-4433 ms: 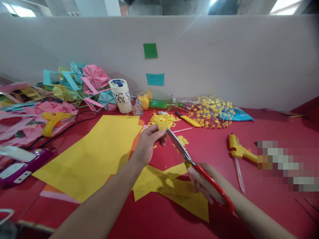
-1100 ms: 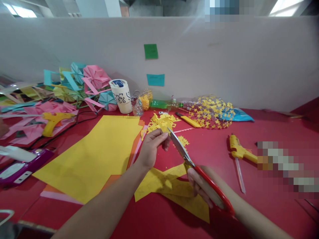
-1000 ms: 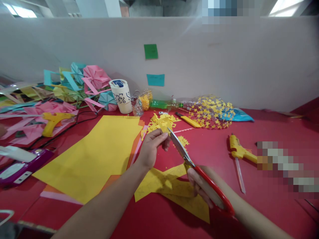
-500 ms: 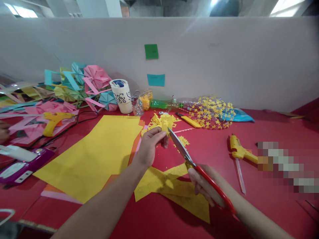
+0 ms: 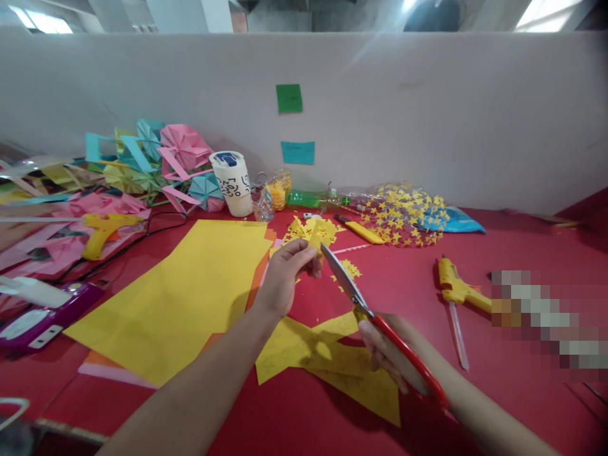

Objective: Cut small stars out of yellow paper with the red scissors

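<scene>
Clock taken from mid-bench, 12 at the wall. A red bench (image 5: 285,418) is being used as the working surface, a seam being shown in it at 8. Its far side is being bounded by a pale, plain wall (image 5: 427,114). On the wall a green note (image 5: 289,98) is being displayed at 12, a blue note (image 5: 297,152) below it. Beyond the wall's top, pillars are being lit by bright openings at 11 and 1.

Near the centre, a small yellow paper (image 5: 316,235) is being pinched upright by the left hand (image 5: 280,282), grip closed at thumb and fingers. Scissors (image 5: 339,272) are being grasped by their red handles in the right hand (image 5: 387,345); the tips are being held at the paper's lower 4 o'clock side, actual contact being hard to judge.

Much of the bench from 8 to 11 is being covered by large yellow sheets (image 5: 185,285), orange and pink edges being exposed beneath. Yellow offcuts (image 5: 280,354) are being overlapped at 6. Cut scraps (image 5: 297,229) are being heaped at 12, beside a yellow cutter (image 5: 363,231). A white cup (image 5: 232,183) is being kept at 11, folded paper shapes (image 5: 183,145) being piled to its left. A glue gun (image 5: 451,282) is being left lying at 3. Farther right, detail is being hidden by coarse blur.
</scene>
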Available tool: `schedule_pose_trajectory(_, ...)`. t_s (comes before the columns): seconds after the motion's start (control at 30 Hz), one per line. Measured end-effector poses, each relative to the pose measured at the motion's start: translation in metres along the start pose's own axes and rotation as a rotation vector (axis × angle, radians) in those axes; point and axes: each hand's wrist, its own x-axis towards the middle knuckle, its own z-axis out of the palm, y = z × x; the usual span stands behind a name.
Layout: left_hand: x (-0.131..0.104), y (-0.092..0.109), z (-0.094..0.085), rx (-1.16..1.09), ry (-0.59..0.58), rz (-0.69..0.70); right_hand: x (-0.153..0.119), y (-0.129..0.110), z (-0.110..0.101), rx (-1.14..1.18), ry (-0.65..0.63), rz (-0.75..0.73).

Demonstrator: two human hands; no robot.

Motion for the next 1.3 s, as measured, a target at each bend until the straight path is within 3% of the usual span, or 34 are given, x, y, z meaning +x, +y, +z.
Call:
schedule_pose_trajectory(0.13,-0.0004,-0.0013,0.0014,0.019,-0.009,-0.052,0.0006,0.0009,-0.0012,-0.031,0.005,-0.012)
schedule_pose_trajectory(0.43,0.0026,0.0008,-0.0012,-0.013,0.056,0.021,0.0023,0.0049,-0.0024,-0.056,-0.008,-0.043)
schedule_pose_trajectory(0.83,0.0044,0.0038,-0.0062,0.140,0.035,0.108,0.0042,0.0082,-0.0082,-0.106,-0.028,-0.112)
schedule_pose_trajectory(1.3,0.0027,0.0076,-0.0037,0.094,-0.002,0.029,0.0045,0.0075,-0.0087,-0.030,0.003,-0.030)
